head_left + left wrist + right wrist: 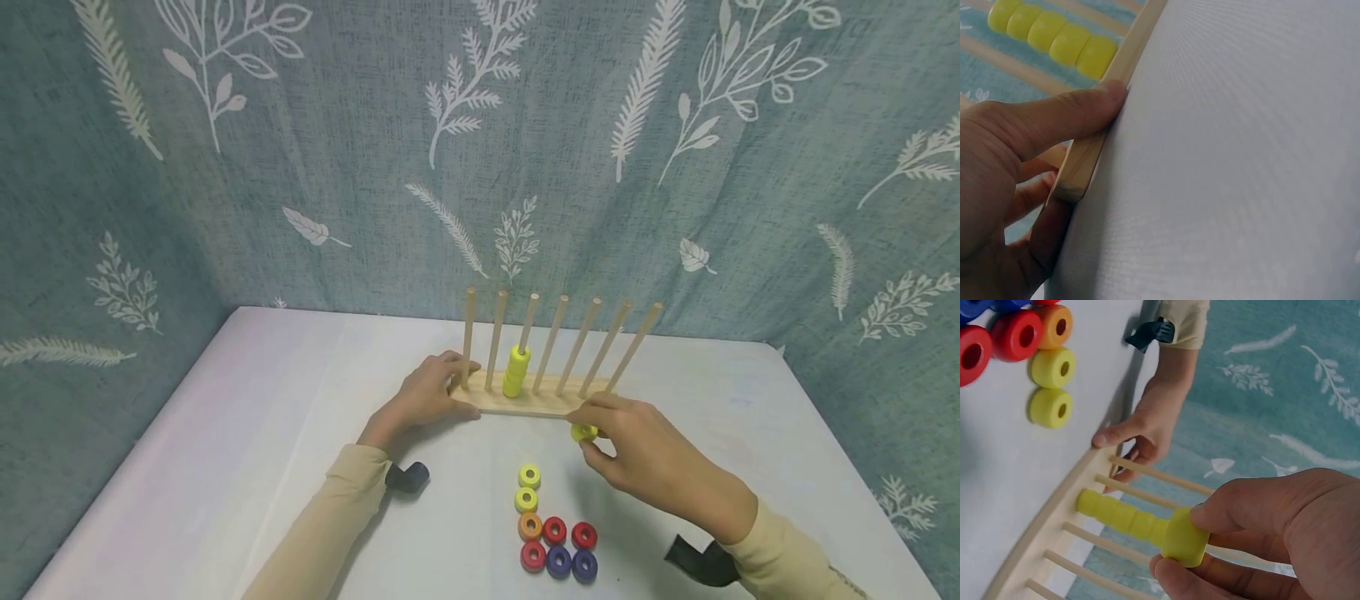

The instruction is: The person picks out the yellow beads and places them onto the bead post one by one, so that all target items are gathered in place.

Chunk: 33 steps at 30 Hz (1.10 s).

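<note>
A wooden peg rack [525,405] with several upright rods stands on the white table. My left hand [429,392] grips its left end, the thumb [1094,106] along the front edge and the fingers around the end. Yellow ring beads [516,373] are stacked on the third rod from the left. In front of the rack's right part, my right hand [645,450] pinches another yellow bead [1186,537] between thumb and fingertips. In the right wrist view this bead overlaps the stack behind it.
Loose beads lie in front of the rack: two yellow [529,476], one orange [529,526], three red [554,531] and two purple [558,562]. A patterned green-blue curtain [360,167] hangs behind and beside the table [315,367]. Dark straps [407,478] show at both wrists.
</note>
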Motion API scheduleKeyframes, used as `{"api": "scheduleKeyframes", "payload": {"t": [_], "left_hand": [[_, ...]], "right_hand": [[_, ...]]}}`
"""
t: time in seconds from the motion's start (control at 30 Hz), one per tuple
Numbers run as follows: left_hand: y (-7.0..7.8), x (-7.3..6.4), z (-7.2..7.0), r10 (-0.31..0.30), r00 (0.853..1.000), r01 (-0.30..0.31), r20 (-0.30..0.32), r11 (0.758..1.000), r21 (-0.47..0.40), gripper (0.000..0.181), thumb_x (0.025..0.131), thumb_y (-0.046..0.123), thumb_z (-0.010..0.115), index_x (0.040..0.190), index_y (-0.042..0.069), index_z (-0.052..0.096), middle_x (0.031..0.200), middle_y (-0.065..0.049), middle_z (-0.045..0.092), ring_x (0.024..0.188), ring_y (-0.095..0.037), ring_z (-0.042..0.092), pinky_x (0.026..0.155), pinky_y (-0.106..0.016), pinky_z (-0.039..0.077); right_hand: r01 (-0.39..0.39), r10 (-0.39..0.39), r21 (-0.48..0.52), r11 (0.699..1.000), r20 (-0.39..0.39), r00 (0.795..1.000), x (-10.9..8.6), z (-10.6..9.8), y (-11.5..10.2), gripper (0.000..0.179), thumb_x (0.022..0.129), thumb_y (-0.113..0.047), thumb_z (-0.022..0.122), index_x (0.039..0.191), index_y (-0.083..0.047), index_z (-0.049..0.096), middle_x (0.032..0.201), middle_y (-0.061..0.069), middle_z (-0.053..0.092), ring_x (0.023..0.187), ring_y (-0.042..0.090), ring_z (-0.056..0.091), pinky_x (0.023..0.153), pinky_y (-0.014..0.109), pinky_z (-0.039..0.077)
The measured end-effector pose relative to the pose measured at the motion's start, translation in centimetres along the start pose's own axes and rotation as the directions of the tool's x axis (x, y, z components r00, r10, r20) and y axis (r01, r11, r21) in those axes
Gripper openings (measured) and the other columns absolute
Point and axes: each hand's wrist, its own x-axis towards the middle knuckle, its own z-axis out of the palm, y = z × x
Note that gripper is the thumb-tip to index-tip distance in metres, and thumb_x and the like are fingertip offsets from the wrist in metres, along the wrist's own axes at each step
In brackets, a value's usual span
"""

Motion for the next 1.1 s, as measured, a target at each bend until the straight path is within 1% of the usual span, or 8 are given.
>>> {"api": "scheduleKeyframes", "payload": {"t": [0.13,0.33,0.57,0.67,0.8,0.93,1.1], "left_hand": [[0.1,-0.1,0.0,-0.003,1.000,0.003,-0.001,1.000,-0.001,0.071,0.071,0.035,0.091,0.135,0.017,0.064,0.133,-0.003,0.058,0.120,-0.029,0.052,0.098,-0.049,0.044],[0.0,-0.2,0.1,-0.013,1.000,0.013,0.004,1.000,-0.001,0.072,0.071,0.035,0.091,0.135,0.017,0.064,0.134,-0.003,0.058,0.121,-0.029,0.051,0.099,-0.048,0.044],[-0.2,-0.3,0.4,-0.006,1.000,0.006,0.010,1.000,-0.002,0.072,0.071,0.036,0.091,0.135,0.017,0.064,0.134,-0.004,0.058,0.120,-0.029,0.052,0.096,-0.048,0.045],[-0.3,-0.2,0.4,0.000,1.000,0.000,0.015,1.000,0.002,0.072,0.071,0.037,0.091,0.135,0.018,0.064,0.133,-0.003,0.058,0.120,-0.027,0.052,0.097,-0.046,0.045],[-0.2,-0.1,0.3,0.008,1.000,-0.009,0.008,1.000,0.011,0.072,0.071,0.037,0.091,0.135,0.018,0.064,0.132,-0.002,0.058,0.119,-0.027,0.052,0.097,-0.046,0.045],[-0.1,0.0,0.0,0.021,1.000,-0.021,-0.012,1.000,0.015,0.071,0.071,0.035,0.091,0.134,0.016,0.065,0.130,-0.003,0.059,0.118,-0.027,0.053,0.096,-0.047,0.045],[-0.2,0.0,0.0,0.016,1.000,-0.016,0.001,1.000,0.012,0.071,0.071,0.037,0.090,0.135,0.018,0.064,0.131,-0.001,0.058,0.118,-0.026,0.053,0.096,-0.045,0.045]], "right_hand": [[0.039,-0.039,-0.003,0.999,-0.025,0.999,0.6,-0.7,0.0,0.026,0.077,0.003,0.078,0.101,-0.007,0.073,0.091,-0.002,0.067,0.079,0.008,0.063,0.065,0.029,0.054],[0.086,-0.086,-0.009,0.996,-0.064,0.994,1.5,-1.7,-0.1,0.027,0.078,0.005,0.078,0.102,-0.005,0.073,0.097,0.002,0.070,0.081,0.011,0.067,0.068,0.031,0.056],[0.111,-0.113,-0.027,0.993,-0.084,0.990,2.0,-2.6,-0.1,0.029,0.080,0.004,0.077,0.107,-0.005,0.074,0.099,0.004,0.071,0.082,0.013,0.067,0.067,0.031,0.056],[0.127,-0.129,-0.032,0.991,-0.103,0.986,2.3,-2.9,-0.1,0.028,0.080,0.005,0.077,0.106,-0.004,0.074,0.099,0.004,0.071,0.082,0.013,0.068,0.066,0.031,0.056],[0.145,-0.149,-0.037,0.989,-0.120,0.982,2.9,-3.5,-0.2,0.028,0.079,0.006,0.077,0.106,-0.003,0.073,0.099,0.006,0.071,0.081,0.015,0.069,0.066,0.031,0.056],[0.164,-0.168,-0.042,0.986,-0.129,0.977,3.8,-4.3,-0.4,0.030,0.080,0.008,0.076,0.109,0.000,0.073,0.102,0.009,0.071,0.079,0.018,0.069,0.063,0.031,0.055],[0.177,-0.181,-0.041,0.983,-0.138,0.974,4.5,-4.8,-0.4,0.032,0.080,0.010,0.074,0.111,0.000,0.072,0.105,0.010,0.070,0.080,0.018,0.070,0.064,0.032,0.056]]}}
